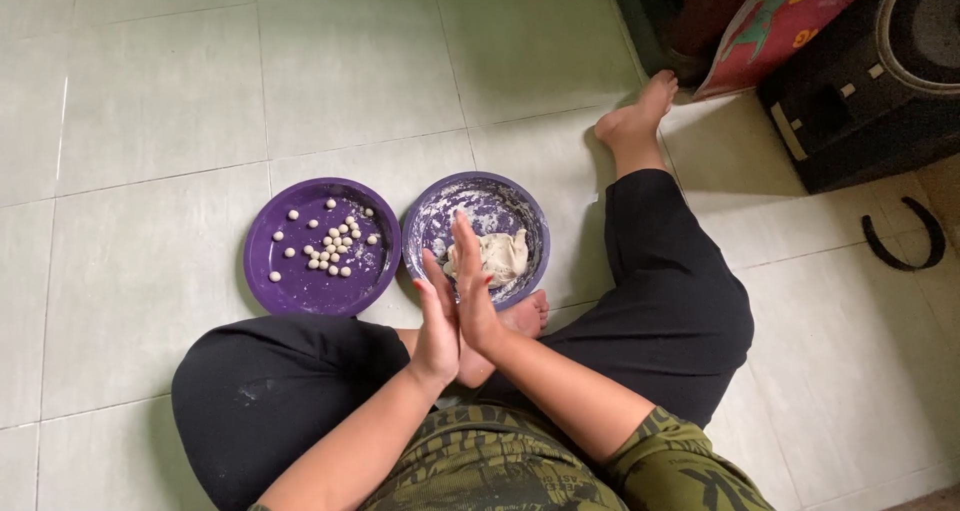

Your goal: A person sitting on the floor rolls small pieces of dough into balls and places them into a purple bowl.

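The left hand (437, 323) and right hand (473, 289) press flat together, palm to palm, fingers straight, over the purple plate (432, 221) holding a dough lump (497, 256); whether anything sits between the palms cannot be told. Just beside it on the tiled floor (150, 101), a second purple plate (290, 281) holds small dough balls (335, 246). A colourful flat package (775, 21) leans top right.

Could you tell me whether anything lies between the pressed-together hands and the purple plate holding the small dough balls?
Nothing visible does. The left hand and right hand are pressed palm to palm above the flour-dusted purple plate with the dough lump. The round purple plate of small pale dough balls sits directly to its left, with only bare tiled floor around.
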